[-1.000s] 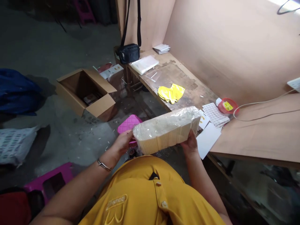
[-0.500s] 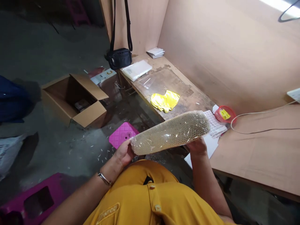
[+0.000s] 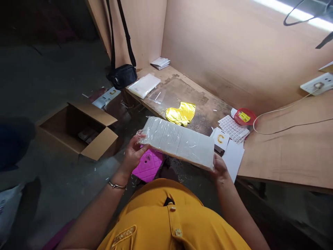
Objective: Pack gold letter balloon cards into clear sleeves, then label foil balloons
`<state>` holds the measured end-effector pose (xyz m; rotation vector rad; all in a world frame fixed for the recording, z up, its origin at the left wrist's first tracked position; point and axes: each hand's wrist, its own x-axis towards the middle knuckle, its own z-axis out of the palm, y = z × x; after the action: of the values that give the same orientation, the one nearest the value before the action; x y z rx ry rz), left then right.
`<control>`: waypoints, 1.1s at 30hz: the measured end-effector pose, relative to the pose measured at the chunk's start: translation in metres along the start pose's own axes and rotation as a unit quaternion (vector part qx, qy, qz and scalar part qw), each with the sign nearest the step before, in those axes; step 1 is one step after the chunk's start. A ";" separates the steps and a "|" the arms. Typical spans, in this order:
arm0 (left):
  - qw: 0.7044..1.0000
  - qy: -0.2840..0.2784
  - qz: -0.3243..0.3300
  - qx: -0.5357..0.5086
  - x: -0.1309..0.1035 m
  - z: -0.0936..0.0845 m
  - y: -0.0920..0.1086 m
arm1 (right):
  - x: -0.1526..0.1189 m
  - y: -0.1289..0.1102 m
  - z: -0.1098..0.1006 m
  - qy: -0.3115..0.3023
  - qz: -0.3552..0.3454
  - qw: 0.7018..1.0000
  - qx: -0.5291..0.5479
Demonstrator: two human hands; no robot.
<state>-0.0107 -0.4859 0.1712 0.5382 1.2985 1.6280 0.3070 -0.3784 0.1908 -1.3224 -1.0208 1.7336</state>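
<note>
A long bundle of thin white pieces in clear plastic wrap (image 3: 179,140) hangs in the air between both hands, its pale edge side facing up. My left hand (image 3: 135,152) grips its left end, thumb below and fingers at the end. The right end is held by my right hand (image 3: 220,167), whose fingers are partly hidden behind the bundle. Just beyond it, a shiny gold foil piece (image 3: 181,114) lies on the wooden table (image 3: 179,83). White cards, one marked with a gold C (image 3: 220,139), lie past the right end.
A red basket (image 3: 245,117) and printed sheets (image 3: 233,128) sit at the right. Clear plastic sleeves (image 3: 145,85) and a hanging black bag (image 3: 122,76) are at the back left. An open carton (image 3: 99,144) and a pink stool (image 3: 147,165) stand on the floor.
The bundle has been turned, so its white striped side shows instead of the honeycomb-patterned face. Its left end has risen and its right end has dropped. The view has shifted, uncovering the C card.
</note>
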 end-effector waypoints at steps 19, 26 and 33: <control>0.976 0.197 -0.051 -0.080 0.104 0.121 -0.082 | 0.167 -0.048 -0.060 0.000 0.119 0.993 0.020; 0.968 0.214 -0.101 -0.082 0.124 0.134 -0.069 | 0.197 -0.052 -0.065 -0.010 0.126 0.991 0.043; 0.983 0.153 -0.082 -0.060 0.213 0.171 -0.049 | 0.238 -0.070 -0.076 0.026 0.081 0.994 0.069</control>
<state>0.0490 -0.2166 0.1394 0.1054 1.4144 1.6808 0.3349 -0.1247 0.1455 -1.3857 -0.7675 1.8431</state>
